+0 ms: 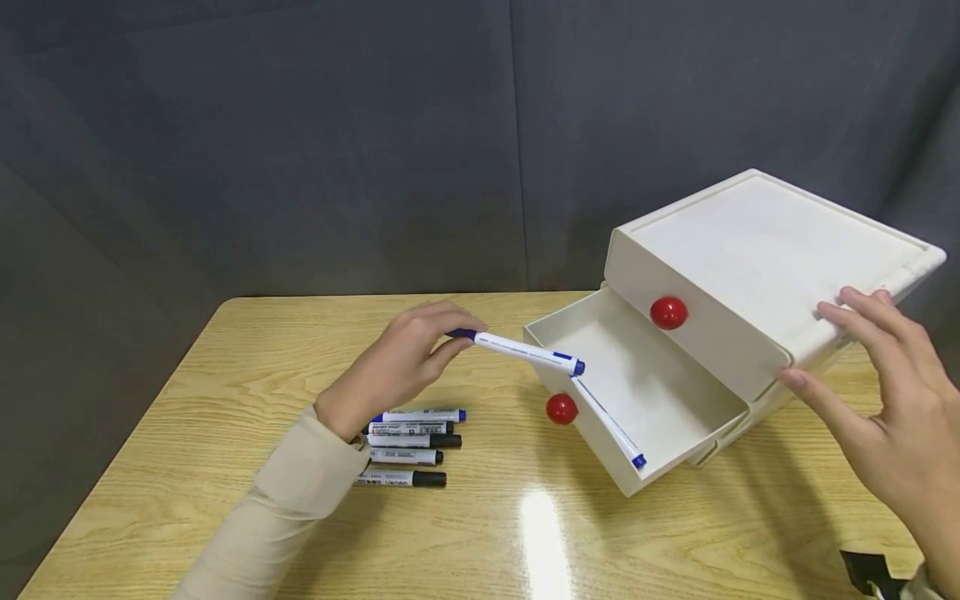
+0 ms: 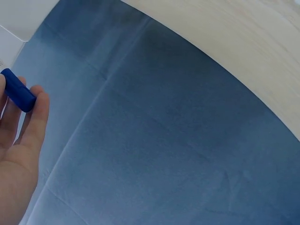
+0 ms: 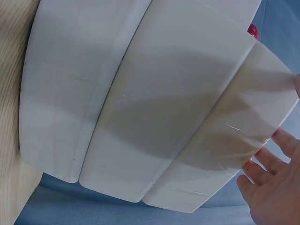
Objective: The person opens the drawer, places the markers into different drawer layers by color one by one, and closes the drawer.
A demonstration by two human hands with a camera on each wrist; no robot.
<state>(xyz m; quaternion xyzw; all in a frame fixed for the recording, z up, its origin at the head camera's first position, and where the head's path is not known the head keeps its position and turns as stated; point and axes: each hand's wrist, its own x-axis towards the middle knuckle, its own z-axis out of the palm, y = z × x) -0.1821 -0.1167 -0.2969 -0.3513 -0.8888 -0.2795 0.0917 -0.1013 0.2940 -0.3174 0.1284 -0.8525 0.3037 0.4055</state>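
Between thumb and fingers, my left hand [image 1: 408, 358] pinches a white whiteboard marker [image 1: 525, 352] by its dark blue cap [image 2: 19, 91]. The marker points right, its blue end over the front part of the pulled-out lower drawer [image 1: 600, 325]. Another blue-ended marker [image 1: 607, 421] lies in that drawer along its front wall. My right hand [image 1: 892, 400] rests with spread fingers on the near top edge of the white drawer unit [image 1: 780, 258]. In the right wrist view its fingertips touch the unit's side [image 3: 164, 93]. The upper drawer [image 1: 705, 317] is closed.
Several whiteboard markers [image 1: 412, 440] with blue and black caps lie side by side on the wooden table [image 1: 225, 383], partly hidden by the left forearm. Red round knobs [image 1: 561, 408] stick out from the drawer fronts. A dark curtain [image 1: 375, 150] hangs behind the table. Something black [image 1: 870, 573] lies lower right.
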